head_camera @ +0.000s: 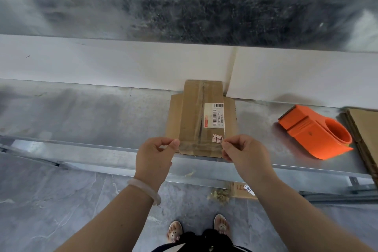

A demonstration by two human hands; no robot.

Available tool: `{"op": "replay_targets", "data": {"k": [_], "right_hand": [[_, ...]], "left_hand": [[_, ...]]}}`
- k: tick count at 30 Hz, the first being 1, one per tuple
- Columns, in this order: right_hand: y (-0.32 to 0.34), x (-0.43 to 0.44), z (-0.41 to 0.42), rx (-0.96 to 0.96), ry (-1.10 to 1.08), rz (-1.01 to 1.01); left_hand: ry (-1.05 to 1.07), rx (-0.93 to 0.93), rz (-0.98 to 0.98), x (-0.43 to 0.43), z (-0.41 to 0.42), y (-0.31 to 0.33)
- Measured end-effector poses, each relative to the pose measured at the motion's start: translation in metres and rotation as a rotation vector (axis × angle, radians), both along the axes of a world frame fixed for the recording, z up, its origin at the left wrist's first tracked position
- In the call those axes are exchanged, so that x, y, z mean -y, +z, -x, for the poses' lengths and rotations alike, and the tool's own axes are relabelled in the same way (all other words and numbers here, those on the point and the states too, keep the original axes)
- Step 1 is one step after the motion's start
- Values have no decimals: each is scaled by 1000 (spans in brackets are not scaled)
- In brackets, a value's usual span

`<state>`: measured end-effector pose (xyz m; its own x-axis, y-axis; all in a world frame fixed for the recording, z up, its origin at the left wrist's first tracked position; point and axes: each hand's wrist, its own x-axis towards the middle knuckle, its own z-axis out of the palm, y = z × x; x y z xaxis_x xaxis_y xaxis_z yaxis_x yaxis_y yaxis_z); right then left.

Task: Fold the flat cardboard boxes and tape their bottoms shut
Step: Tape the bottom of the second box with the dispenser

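Note:
A small brown cardboard box [192, 116] lies on the metal shelf [81, 112], with a white shipping label and clear tape along its middle seam. Its near end overhangs the shelf's front edge. My left hand [155, 159] pinches the box's near left corner between thumb and fingers. My right hand [241, 151] pinches the near right corner beside a small red-printed sticker. An orange tape dispenser [315, 133] rests on the shelf to the right, apart from both hands.
A stack of flat cardboard [364, 129] lies at the far right edge of the shelf. A white wall panel [102, 61] rises behind the shelf. On the floor below lie a cardboard scrap [241, 190] and my sandalled feet [198, 229].

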<state>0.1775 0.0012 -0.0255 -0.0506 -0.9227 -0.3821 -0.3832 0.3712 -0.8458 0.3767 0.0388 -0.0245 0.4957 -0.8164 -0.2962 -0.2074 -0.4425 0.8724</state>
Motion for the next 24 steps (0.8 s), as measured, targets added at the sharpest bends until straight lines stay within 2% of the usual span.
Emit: {"op": "replay_targets", "data": {"k": [5,15,24], "right_hand": [[-6,-1,-3,-41,-31,11],[-14,-3,-5,-3,-89,-2],[-21,4,2,1,-39,54]], "left_hand": [[0,-77,-31,4,-1,-11],[-5,-163,-55,8,-3,-26],[-28,-103,-37,14,0,-34]]}}
